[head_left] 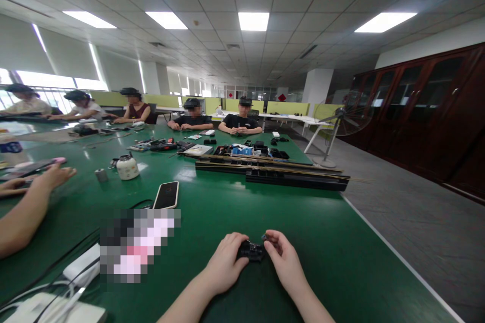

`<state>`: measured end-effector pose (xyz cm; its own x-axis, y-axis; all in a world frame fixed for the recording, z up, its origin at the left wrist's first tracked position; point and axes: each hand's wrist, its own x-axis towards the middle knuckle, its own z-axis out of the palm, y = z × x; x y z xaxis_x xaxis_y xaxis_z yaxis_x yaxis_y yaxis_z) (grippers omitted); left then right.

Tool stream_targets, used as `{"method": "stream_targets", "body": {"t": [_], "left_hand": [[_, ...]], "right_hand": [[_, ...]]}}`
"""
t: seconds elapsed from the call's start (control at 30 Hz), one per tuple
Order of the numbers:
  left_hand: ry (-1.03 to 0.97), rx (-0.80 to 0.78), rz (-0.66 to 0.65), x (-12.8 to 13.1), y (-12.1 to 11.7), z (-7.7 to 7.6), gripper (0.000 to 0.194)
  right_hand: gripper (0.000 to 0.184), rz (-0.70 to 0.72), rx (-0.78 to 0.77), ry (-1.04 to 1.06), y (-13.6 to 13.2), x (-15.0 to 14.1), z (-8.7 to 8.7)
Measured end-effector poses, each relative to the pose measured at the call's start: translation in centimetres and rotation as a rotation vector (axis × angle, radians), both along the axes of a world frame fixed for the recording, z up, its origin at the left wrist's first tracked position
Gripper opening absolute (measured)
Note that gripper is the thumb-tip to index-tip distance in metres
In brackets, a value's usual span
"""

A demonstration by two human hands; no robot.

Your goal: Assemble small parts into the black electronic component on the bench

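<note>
My left hand [228, 263] is closed around the left end of a small black plastic housing [253, 251], holding it just above or on the green table [212, 212]. The housing looks open on top, with small parts inside too fine to make out. Beside its right end, my right hand [282, 257] pinches a tiny bluish piece [264, 237] between thumb and fingertips. What kind of piece that is cannot be told at this size.
Long black rails with thin brass-coloured rods [295, 179] lie across the table ahead. A phone [166, 195], a lidded jar [128, 167] and white power adapters with cables [81, 265] are on the left. A co-worker's arm [28, 207] reaches in there. Several people sit beyond.
</note>
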<state>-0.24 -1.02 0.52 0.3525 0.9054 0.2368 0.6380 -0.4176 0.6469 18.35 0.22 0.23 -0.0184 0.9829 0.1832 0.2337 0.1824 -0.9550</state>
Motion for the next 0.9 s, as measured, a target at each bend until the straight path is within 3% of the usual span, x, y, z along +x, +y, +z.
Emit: {"method": "stream_targets", "body": {"t": [0.5,0.9], "left_hand": [[0.006,-0.004,0.002,0.1,-0.1,0.3,0.037],[-0.003,0.007,0.002,0.1,-0.1,0.1,0.039]], "right_hand": [[0.053,-0.168,-0.131,0.299,0.8,0.6,0.1],[0.049,-0.244,-0.223,0.655,1.0,1.1,-0.1]]}}
